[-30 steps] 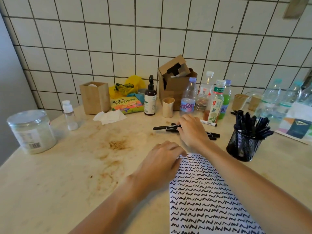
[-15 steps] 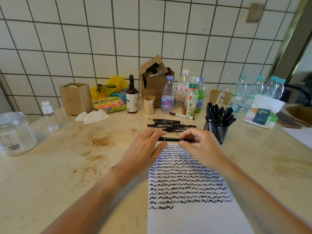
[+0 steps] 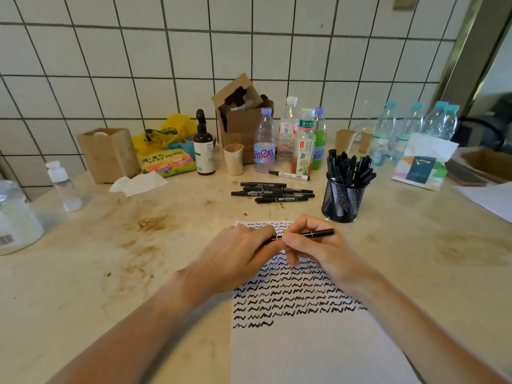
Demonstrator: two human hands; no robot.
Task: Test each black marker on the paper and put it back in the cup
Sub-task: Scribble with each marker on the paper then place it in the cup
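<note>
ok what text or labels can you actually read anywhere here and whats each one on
"东方树叶": green label of the tea bottle.
"amen", cut off at both ends: blue label of the water bottle.
Chinese characters on the colourful packet: too blurred to read.
Print on the dark pump bottle, loose markers and jar's barcode label: too small.

A torn cardboard box [image 3: 241, 117] is being kept against the tiled wall [image 3: 138, 65] on the stained bench [image 3: 110, 259]. Plastic bottles [image 3: 288, 137] are being stood just right of it, a brown pump bottle [image 3: 203, 146] just left, and a wooden box [image 3: 109, 153] farther left.
</note>
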